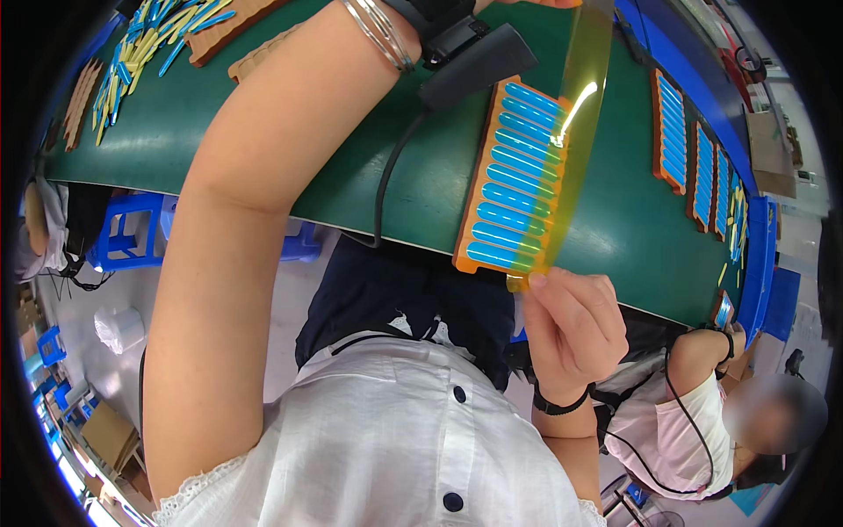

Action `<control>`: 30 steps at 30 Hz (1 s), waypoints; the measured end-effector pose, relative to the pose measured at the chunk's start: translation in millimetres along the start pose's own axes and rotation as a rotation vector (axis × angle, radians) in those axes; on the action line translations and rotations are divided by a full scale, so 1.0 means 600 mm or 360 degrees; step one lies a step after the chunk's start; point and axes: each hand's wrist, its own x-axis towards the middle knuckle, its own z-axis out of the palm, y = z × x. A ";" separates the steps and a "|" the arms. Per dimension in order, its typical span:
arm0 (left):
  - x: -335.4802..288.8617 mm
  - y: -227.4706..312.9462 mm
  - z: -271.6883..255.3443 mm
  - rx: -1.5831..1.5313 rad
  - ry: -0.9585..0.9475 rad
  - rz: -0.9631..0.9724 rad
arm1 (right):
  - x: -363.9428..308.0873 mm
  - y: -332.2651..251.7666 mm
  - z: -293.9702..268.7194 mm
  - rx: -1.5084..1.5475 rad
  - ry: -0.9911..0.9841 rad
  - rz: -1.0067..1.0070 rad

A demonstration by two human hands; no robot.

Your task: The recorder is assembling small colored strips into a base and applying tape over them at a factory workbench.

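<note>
My right hand (575, 329) is closed, thumb and fingers pinching the near end of a clear yellow tape strip (584, 114). The strip runs away from me along the right side of an orange-brown slotted tray (474, 198), overlapping the right ends of several glossy blue sticks (514, 193) lying crosswise in its slots. I cannot tell whether the strip is stuck to them. My left hand (558, 3) reaches over the bench to the top edge, its fingers beside the far part of the strip. Most of that hand is cut off, so its grip is hidden.
Filled trays (670, 132) stand at right by a blue ledge. Loose blue and yellow sticks (145, 53) lie at far left near other trays. A black cable (386, 176) hangs over the green bench's (421, 202) near edge. A co-worker (676, 422) sits at right.
</note>
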 end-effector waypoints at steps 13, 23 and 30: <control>-0.013 -0.002 0.015 -0.0029 0.0125 -0.0004 | 0.003 0.003 0.004 0.0102 -0.0056 0.0103; -0.034 -0.007 0.017 -0.0032 -0.0045 0.0142 | -0.004 0.015 0.011 0.0024 -0.0115 -0.0058; -0.041 -0.001 0.026 -0.0094 0.0020 0.0134 | -0.011 0.022 0.007 -0.0060 -0.0224 -0.0148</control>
